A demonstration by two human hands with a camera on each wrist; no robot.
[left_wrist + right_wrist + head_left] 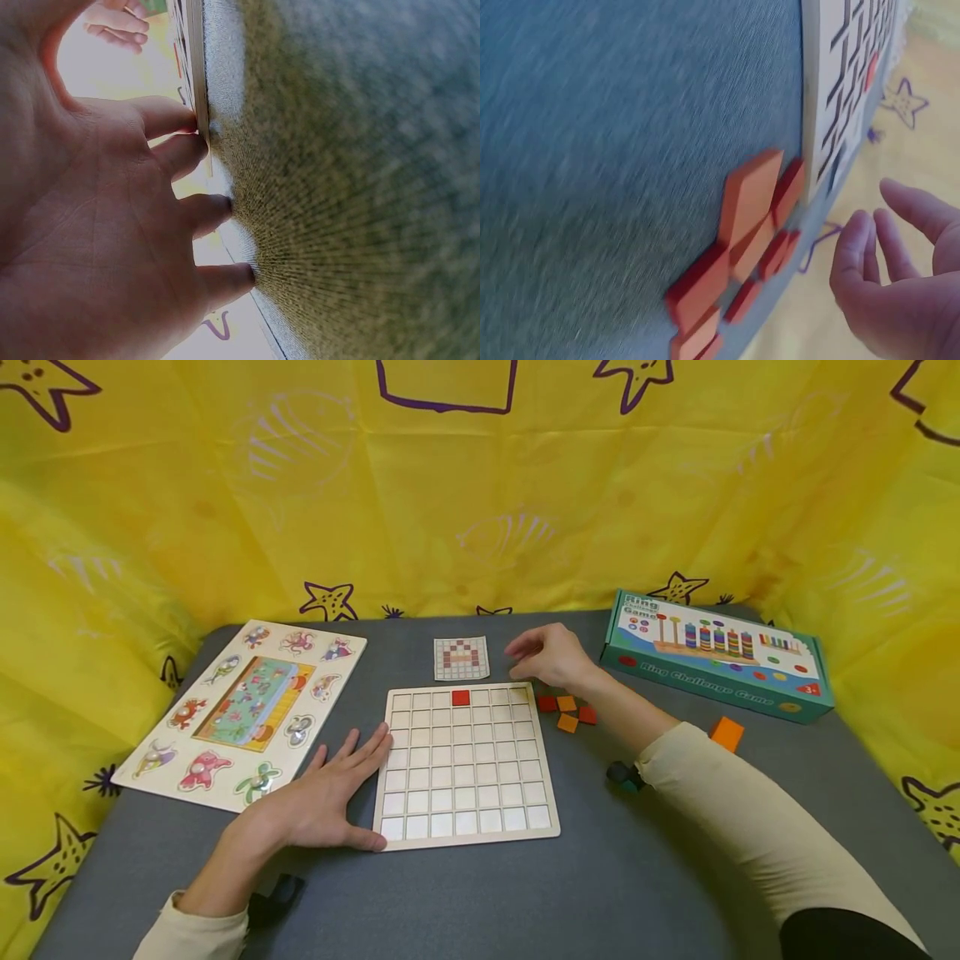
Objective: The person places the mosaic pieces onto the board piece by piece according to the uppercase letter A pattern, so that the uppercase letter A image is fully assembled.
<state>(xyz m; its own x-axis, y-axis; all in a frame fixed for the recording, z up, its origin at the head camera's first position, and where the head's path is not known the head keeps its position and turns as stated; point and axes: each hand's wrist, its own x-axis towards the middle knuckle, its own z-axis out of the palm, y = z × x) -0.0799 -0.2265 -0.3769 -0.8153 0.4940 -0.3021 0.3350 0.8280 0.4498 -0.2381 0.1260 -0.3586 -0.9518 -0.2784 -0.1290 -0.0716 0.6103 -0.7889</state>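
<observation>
A square wooden grid board (472, 845) with pale cells lies on the table, a red square tile (461, 697) set in its far row. My left hand (322, 802) has its fingers spread, touching the board's left edge with fingertips and thumb; in the left wrist view, the palm (97, 217) faces the camera. My right hand (553, 656) hovers past the board's far right corner, fingers loosely bent. In the right wrist view, thumb and fingertips of this hand (907, 300) stand apart, nothing visible between them. Below it lie several loose red and orange tiles (567, 723).
A small card with a coloured grid pattern (461, 658) lies behind the board. To the left is a sea-animal peg puzzle (281, 664). A ring game box (720, 647) stands back right, with an orange block (727, 733) before it. Yellow cloth (420, 527) hangs around the table.
</observation>
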